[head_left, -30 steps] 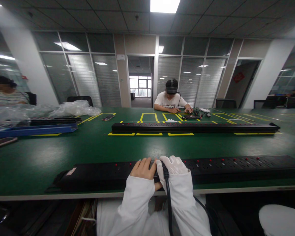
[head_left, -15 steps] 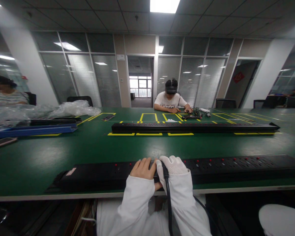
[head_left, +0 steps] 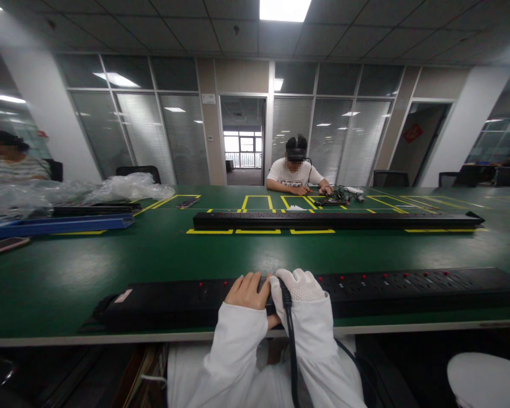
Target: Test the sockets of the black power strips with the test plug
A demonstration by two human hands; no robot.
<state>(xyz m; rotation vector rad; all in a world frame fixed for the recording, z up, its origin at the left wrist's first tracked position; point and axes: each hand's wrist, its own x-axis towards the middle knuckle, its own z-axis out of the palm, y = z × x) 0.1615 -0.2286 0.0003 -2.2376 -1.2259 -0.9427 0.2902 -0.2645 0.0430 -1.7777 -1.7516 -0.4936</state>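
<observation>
A long black power strip (head_left: 408, 286) with red switches lies along the near edge of the green table (head_left: 153, 255). My bare left hand (head_left: 247, 292) rests on its middle, fingers curled down over the top. Touching it on the right, my right hand (head_left: 300, 286) in a white glove is closed over the strip where a black cable (head_left: 291, 351) comes out. The cable runs down across my right sleeve and off the table edge. What sits under my palms is hidden.
A second long black power strip (head_left: 335, 220) lies across mid-table among yellow tape outlines. A blue bar (head_left: 55, 225), a phone (head_left: 4, 245) and crumpled clear plastic (head_left: 127, 187) lie left. One person (head_left: 295, 173) works opposite, another person (head_left: 8, 161) sits far left.
</observation>
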